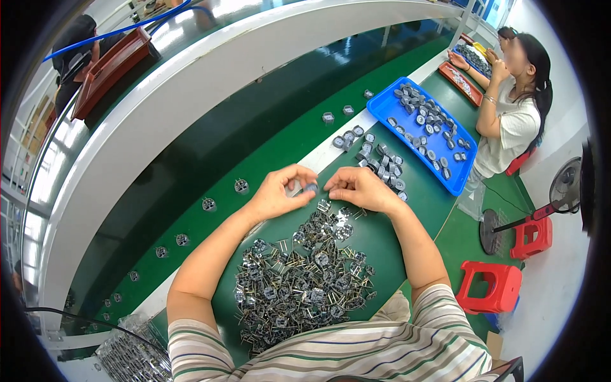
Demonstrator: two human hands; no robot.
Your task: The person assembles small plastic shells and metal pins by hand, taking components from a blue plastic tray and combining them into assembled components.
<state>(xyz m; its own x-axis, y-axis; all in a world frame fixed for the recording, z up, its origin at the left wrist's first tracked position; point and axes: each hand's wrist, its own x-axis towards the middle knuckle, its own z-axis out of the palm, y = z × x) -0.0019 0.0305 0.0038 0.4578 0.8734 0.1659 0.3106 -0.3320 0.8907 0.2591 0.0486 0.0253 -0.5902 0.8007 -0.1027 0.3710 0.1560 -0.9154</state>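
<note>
My left hand (279,193) and my right hand (358,188) meet above the green work surface, fingertips pinched together on one small grey round part (311,188) held between them. Just below the hands lies a big heap of small dark parts with metal pins (299,274) spread over the green table. Past my right hand sits a cluster of grey round caps (382,162).
A dark green conveyor belt (210,153) carries single assembled parts (209,204) spaced along it. A blue tray (425,130) of grey caps lies to the right. Another person (512,102) sits at the far right. Red stools (493,286) and a fan (565,184) stand on the floor.
</note>
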